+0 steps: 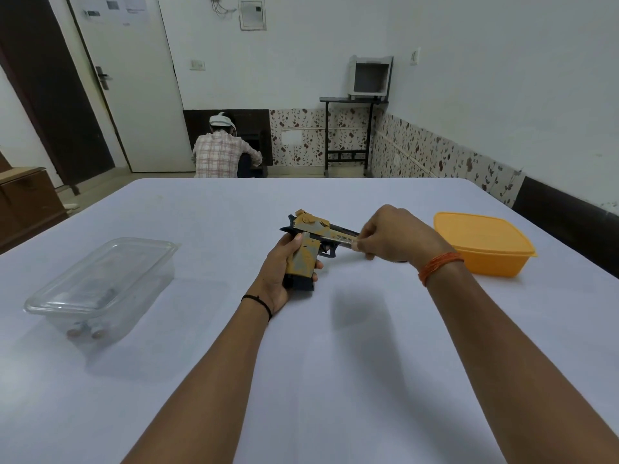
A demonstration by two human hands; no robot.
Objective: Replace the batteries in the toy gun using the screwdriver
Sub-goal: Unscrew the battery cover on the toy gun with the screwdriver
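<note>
Near edge: bare desk (335, 396), white cloth, both forearms reaching in over it.

Left hand (284, 276) closed round grip of toy gun (311, 242), thumb up the near side, fingers wrapped behind; black magazine base poking out below the palm. Gun held just above mid-desk, upright, grip toward the wearer.

Right hand (392, 234) closed on the barrel end, fingertips pinched about something pale and slender, possibly the screwdriver, too small to tell. Muzzle hidden inside that hand.

Long axis of gun: barrel running left to right and dipping slightly toward the right; hammer end and rear sight at the left, muzzle pointing right, toward the orange box (482, 242). Grip axis close to vertical, leaning toward the wearer.

Step in hand, as judged: early, locating or addressing the battery cover; no cover seen off, no loose batteries near the gun.

Next move likely needs: steady hold by left hand, tool tip seated square in the screw, turning without slipping.

Left of the hands: clear lidded tub (100, 286), small round items inside, perhaps batteries, unclear.

Far: another person (221, 152) crouched by the wall, back turned.
</note>
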